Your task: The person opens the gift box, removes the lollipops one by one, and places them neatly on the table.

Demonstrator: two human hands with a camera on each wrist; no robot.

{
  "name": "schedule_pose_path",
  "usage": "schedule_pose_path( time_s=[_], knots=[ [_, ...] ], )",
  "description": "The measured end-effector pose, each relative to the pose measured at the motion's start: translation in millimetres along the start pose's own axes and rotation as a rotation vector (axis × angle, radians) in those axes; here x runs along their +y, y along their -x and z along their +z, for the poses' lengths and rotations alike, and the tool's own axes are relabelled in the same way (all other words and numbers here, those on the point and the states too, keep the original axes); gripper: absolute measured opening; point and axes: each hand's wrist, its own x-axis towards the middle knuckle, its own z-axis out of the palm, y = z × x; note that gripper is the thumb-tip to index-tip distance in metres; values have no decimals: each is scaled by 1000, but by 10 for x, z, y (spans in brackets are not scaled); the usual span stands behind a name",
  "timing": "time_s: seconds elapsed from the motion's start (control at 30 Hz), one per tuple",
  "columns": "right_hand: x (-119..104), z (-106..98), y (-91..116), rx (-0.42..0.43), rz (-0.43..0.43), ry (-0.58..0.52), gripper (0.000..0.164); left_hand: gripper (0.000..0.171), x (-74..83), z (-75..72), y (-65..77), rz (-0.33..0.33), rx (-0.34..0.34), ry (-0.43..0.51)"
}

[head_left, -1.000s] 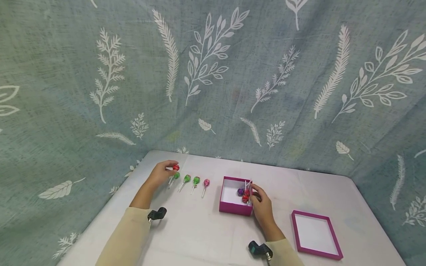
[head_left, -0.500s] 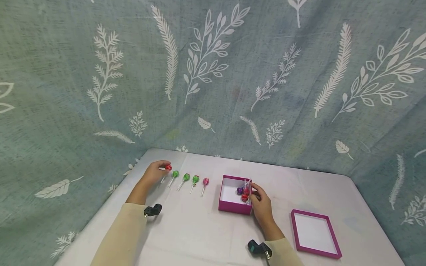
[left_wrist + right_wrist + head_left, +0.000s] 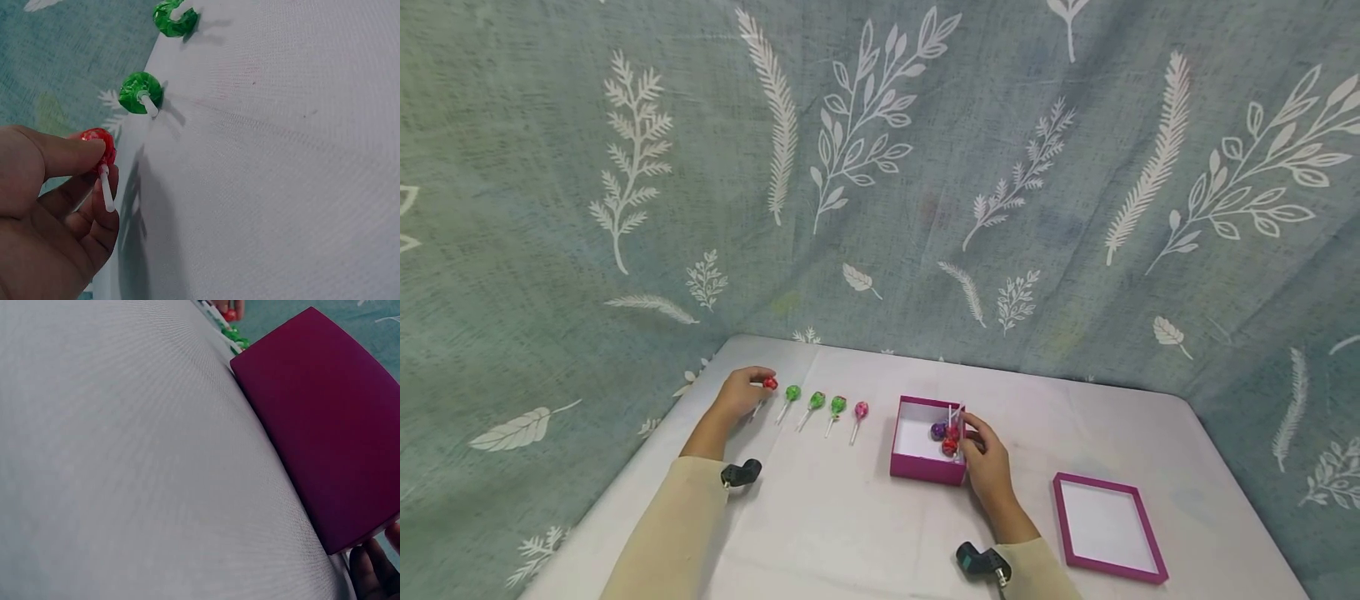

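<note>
At the left end of a row of lollipops, my left hand [image 3: 742, 392] pinches a red lollipop [image 3: 99, 145] by its wrapped head, its white stick pointing downward. Right beside it lies a green lollipop [image 3: 793, 392]. Further along the row are two more green ones and a pink lollipop [image 3: 861, 410]. My right hand [image 3: 988, 458] grips the right wall of an open magenta box [image 3: 928, 468], fingers at the rim. Inside, against that wall, are a purple lollipop [image 3: 938, 431] and red lollipops [image 3: 950, 447]. In the right wrist view the box's outer side hides its contents.
A magenta box lid [image 3: 1109, 527] lies inside up on the white table [image 3: 842, 533], right of the right hand. A leaf-patterned green curtain [image 3: 880, 167] hangs behind and along the table's sides.
My left hand has moved left with the red lollipop, from above the first green lollipop to the left of it. The right hand stays on the box.
</note>
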Motion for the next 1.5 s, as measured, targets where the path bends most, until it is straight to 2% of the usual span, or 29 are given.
schedule_pose_path(
  time_s=[0.2, 0.4, 0.77, 1.03, 1.27, 1.5],
  knots=[
    [23, -5, 3, 8, -26, 15, 48, 36, -38, 51, 7, -47, 7, -25],
    [31, 1, 1, 21, -38, 35, 48, 36, -102, 58, -23, -42, 15, -45],
    [-4, -13, 2, 0, -18, 16, 48, 37, -121, 38, -48, -54, 26, -44],
    [-11, -15, 1, -2, -11, 10, 49, 47, -77, 13, -4, -25, 10, -48],
    [-2, -11, 0, 2, -12, 12, 48, 42, -24, -76, -19, 45, -10, -148],
    [-11, -20, 10, -2, -19, 12, 49, 37, 263, -110, 53, 142, 0, -168]
  ],
)
